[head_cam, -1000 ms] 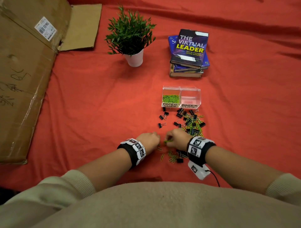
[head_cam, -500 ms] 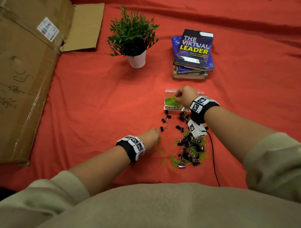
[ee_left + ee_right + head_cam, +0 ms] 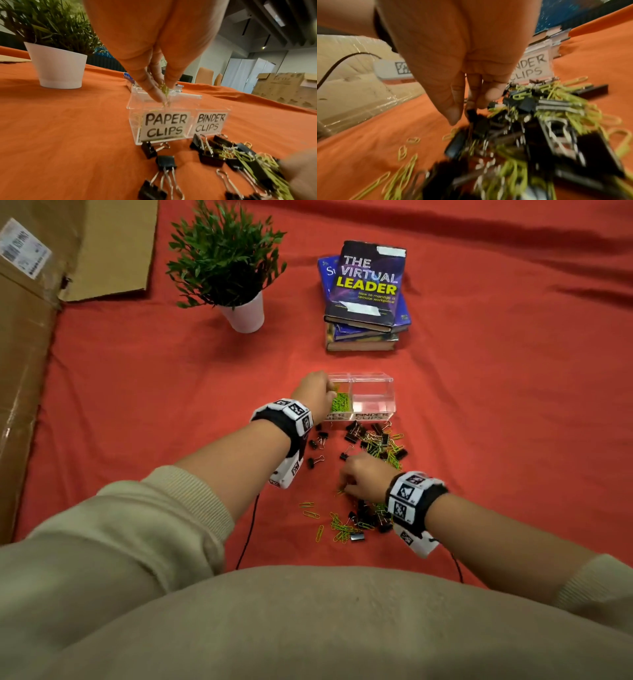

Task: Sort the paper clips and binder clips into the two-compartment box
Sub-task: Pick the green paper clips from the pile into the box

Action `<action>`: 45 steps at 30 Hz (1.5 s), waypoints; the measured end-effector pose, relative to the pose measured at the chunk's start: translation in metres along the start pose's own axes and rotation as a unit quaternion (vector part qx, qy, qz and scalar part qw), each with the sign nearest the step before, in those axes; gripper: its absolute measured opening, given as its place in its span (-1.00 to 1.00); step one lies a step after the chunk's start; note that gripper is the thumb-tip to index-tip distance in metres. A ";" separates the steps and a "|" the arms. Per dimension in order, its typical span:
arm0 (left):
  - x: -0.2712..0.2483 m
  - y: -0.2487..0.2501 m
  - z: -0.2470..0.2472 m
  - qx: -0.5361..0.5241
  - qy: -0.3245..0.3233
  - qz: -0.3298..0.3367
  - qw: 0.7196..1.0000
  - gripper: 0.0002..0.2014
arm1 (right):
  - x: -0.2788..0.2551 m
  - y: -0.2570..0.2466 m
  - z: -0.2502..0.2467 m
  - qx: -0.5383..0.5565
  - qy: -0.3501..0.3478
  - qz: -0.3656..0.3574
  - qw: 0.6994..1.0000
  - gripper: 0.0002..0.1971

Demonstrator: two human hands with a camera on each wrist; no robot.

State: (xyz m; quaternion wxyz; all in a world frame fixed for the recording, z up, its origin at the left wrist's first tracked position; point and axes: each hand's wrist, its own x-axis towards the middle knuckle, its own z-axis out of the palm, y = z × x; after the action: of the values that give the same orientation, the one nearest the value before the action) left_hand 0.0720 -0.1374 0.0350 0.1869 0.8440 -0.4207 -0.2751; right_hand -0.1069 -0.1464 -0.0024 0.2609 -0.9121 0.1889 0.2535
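Left hand pinching green paper clips over PAPER CLIPS compartment of box — tangled clips may snag, spilling outside. Right hand fingers curled in mixed pile; grasp unclear — binder clip could ride along.

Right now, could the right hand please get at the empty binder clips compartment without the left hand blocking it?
Probably yes. The left hand hangs over the paper clips compartment only, pinching clips, so the binder clips compartment stands open above the right hand.

paper clips yellow-green | binder clips black | cloth orange-red | pot white
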 end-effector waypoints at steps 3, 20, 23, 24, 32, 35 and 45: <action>-0.007 -0.007 0.009 -0.015 -0.001 0.017 1.000 -0.72 | -0.004 -0.001 0.010 -0.024 0.020 -0.009 0.999 -0.78; -0.144 -0.083 0.073 0.194 -0.177 0.060 0.963 -0.72 | 0.001 -0.006 0.027 -0.159 0.062 -0.053 0.984 -0.76; -0.147 -0.082 0.075 0.215 -0.172 0.078 0.958 -0.74 | -0.002 -0.006 0.033 -0.169 0.063 -0.050 0.982 -0.80; -0.148 -0.081 0.075 0.223 -0.170 0.085 0.956 -0.74 | -0.003 -0.006 0.035 -0.172 0.063 -0.048 0.982 -0.80; -0.150 -0.075 0.079 0.257 -0.198 0.117 0.939 -0.77 | -0.005 0.000 0.017 0.050 0.090 0.035 0.994 -0.79; -0.150 -0.072 0.076 0.229 -0.207 0.106 0.945 -0.79 | -0.012 0.011 -0.004 0.247 0.142 0.098 0.954 -0.79; -0.134 -0.070 0.062 0.012 -0.117 0.036 0.992 -0.83 | -0.021 0.004 -0.002 0.071 0.041 0.023 0.996 -0.92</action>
State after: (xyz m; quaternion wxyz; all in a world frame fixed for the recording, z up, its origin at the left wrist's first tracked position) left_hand 0.0100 0.0063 -0.0106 0.1362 0.7928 -0.4728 -0.3597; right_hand -0.1248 -0.1458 0.0090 0.3115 -0.8960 0.2384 0.2081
